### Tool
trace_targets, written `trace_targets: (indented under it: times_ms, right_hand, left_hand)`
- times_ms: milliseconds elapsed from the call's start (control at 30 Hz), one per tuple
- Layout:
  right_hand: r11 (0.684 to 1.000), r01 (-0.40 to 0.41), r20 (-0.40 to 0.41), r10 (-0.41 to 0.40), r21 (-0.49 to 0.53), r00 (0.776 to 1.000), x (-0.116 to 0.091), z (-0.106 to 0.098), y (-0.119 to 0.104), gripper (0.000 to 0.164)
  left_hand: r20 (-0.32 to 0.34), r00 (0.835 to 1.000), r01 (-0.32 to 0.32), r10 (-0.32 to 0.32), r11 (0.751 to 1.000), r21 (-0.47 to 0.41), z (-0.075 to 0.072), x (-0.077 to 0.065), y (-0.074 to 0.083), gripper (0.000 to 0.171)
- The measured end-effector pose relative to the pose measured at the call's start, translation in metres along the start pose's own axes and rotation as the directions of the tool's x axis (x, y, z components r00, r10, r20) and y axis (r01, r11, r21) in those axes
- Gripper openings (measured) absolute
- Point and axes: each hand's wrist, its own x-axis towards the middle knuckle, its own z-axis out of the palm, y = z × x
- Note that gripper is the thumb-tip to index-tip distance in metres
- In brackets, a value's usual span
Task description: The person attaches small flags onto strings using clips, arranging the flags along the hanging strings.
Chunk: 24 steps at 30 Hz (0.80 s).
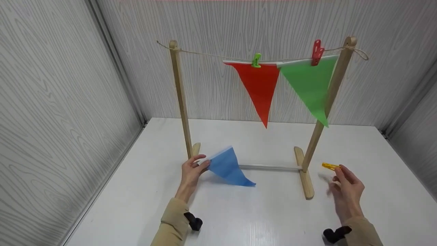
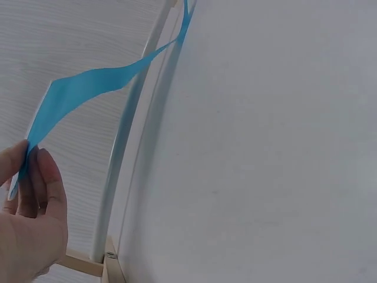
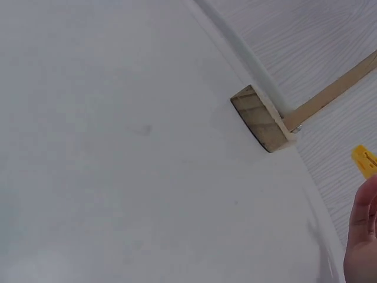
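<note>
My left hand (image 1: pixel 192 172) pinches a blue triangular flag (image 1: pixel 228 167) by one corner of its white-edged side. The flag's far tip curls down toward the table; in the left wrist view the cloth (image 2: pixel 94 82) ripples away from the fingers. Over on the right, my right hand (image 1: pixel 349 186) holds a yellow clothespin (image 1: pixel 330 166) between thumb and fingers. Only part of that hand (image 3: pixel 362 236) shows in the right wrist view. A red flag (image 1: pixel 260 87) hangs from a string under a green clothespin (image 1: pixel 256 60), and a green flag (image 1: pixel 310 85) under a red clothespin (image 1: pixel 317 53).
The string (image 1: pixel 205 54) runs between a left wooden post (image 1: pixel 181 95) and a right wooden post (image 1: pixel 336 82). A pale rod (image 1: pixel 269 167) joins them low down. The right wooden foot (image 1: pixel 305 181) stands on the white table (image 1: pixel 266 212). Grained panels surround it.
</note>
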Motion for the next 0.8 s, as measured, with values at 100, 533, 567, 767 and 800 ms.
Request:
trace_targets:
  times_ms: [100,533,567,767,800]
  right_hand:
    - [0.994,-0.035,0.010,0.034,0.104,0.999,-0.003,0.003,-0.003,0.049]
    - [0.943,-0.054,0.131,0.011,0.328,0.991,-0.014,0.023,-0.011,0.023]
    - [0.933,-0.061,0.147,0.008,0.355,0.989,-0.015,0.024,-0.011,0.022]
    - [0.898,-0.072,0.242,-0.039,0.434,0.970,-0.022,0.032,-0.013,0.014]
    - [0.895,-0.072,0.255,-0.048,0.440,0.966,-0.024,0.033,-0.013,0.014]
  left_hand:
    - [-0.018,1.000,-0.006,0.006,1.000,-0.011,0.000,0.000,0.003,0.037]
    - [-0.101,0.994,0.020,-0.042,0.978,-0.205,0.000,-0.001,0.020,0.036]
    - [-0.099,0.994,0.021,-0.044,0.976,-0.217,0.000,-0.001,0.022,0.036]
    - [-0.073,0.997,-0.007,-0.012,0.969,-0.248,0.002,-0.001,0.034,0.038]
    - [-0.067,0.998,-0.016,-0.001,0.969,-0.246,0.002,-0.001,0.036,0.038]
